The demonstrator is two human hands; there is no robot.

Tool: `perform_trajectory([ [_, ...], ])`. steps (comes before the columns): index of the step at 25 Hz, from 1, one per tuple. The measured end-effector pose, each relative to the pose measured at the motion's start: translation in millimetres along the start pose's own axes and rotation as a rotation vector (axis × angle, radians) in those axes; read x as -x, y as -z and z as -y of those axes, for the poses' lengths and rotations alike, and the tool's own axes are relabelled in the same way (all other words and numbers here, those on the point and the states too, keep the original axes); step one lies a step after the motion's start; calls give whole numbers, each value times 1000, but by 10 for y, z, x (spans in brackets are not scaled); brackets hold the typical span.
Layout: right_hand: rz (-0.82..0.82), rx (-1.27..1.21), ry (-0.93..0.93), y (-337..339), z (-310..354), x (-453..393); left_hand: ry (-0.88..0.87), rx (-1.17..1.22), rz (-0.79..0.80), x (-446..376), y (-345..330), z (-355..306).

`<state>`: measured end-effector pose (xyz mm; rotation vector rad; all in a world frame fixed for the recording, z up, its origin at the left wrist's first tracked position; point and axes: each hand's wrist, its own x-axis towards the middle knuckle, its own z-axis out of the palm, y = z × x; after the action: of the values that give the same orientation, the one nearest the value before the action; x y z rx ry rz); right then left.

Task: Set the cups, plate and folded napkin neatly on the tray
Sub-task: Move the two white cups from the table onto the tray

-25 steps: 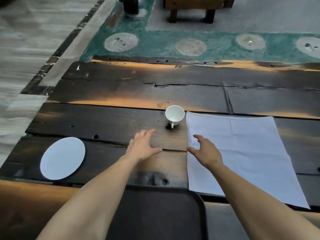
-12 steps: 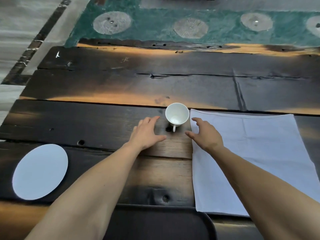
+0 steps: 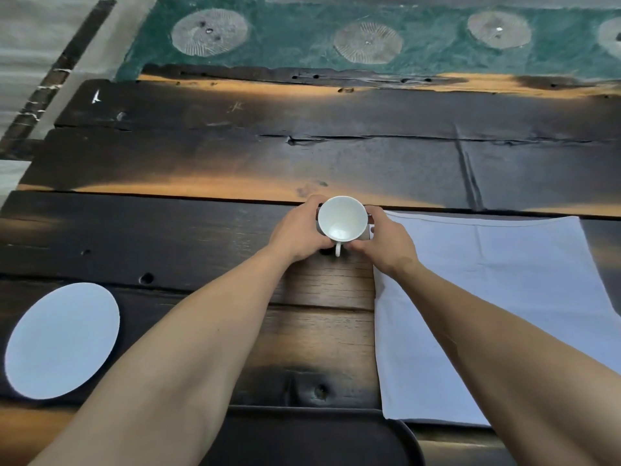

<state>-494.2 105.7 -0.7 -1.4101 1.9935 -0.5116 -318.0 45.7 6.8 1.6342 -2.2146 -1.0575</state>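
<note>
The table (image 3: 201, 230) is made of broad, dark, weathered wooden planks with cracks, knots and small holes, and warm orange light falls in bands across it. A white cup (image 3: 342, 220) stands upright on it near the middle, its handle toward the person. Just right of the cup a white napkin (image 3: 504, 297) lies spread flat, unfolded, reaching toward the near edge. A round white plate (image 3: 62, 341) lies flat on the near left part, well apart from the cup. A dark tray (image 3: 396, 432) with rounded corners sits at the near edge, its far right corner just beside the napkin.
</note>
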Motion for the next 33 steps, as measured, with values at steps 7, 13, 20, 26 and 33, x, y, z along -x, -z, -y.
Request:
perform_trajectory([
  [7, 21, -37, -17, 98, 115, 273, 13, 22, 8, 296, 101, -157],
  [13, 51, -30, -28, 158, 223, 898, 53, 34, 11, 938, 110, -300],
  [20, 96, -95, -48, 133, 284, 1863, 71, 20, 43, 1854, 34, -373],
  [26, 145, -114, -103, -17, 187, 2582, 114, 55, 63, 2524, -208, -320],
  [33, 178, -125, -101, -239, -40, 3117, 196, 29, 101, 3116, -516, -206],
])
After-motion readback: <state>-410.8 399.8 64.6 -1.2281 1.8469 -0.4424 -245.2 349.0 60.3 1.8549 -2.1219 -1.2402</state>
